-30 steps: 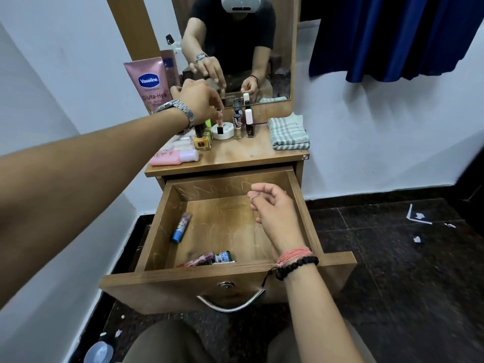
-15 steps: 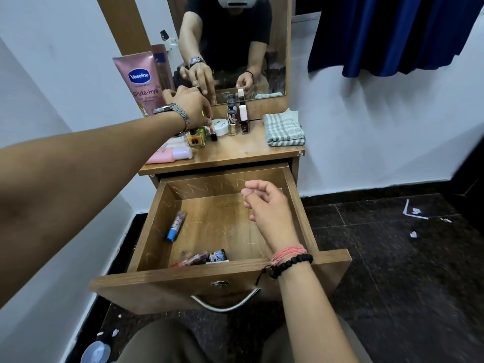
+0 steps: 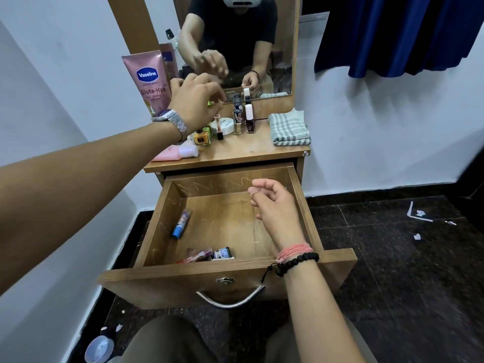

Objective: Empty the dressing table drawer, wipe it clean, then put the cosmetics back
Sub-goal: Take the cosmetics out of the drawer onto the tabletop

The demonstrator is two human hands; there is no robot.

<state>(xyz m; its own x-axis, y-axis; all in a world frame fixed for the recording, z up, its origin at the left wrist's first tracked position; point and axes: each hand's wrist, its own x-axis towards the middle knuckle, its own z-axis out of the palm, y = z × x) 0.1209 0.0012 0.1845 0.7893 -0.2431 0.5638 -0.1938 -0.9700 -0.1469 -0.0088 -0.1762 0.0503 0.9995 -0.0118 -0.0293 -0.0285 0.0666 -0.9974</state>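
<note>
Left hand (image 3: 195, 103) now apparently clear of lipstick (image 3: 218, 127).

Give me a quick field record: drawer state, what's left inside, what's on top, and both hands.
drawer: pulled open
left inside: blue tube by the left wall; small tubes at the front
tabletop: Vaseline tube, pink tube, yellow bottle, lipstick, white jar, two bottles, folded cloth
left hand: above the lipstick, holding nothing
right hand: over the drawer, loosely curled, holding nothing
</note>
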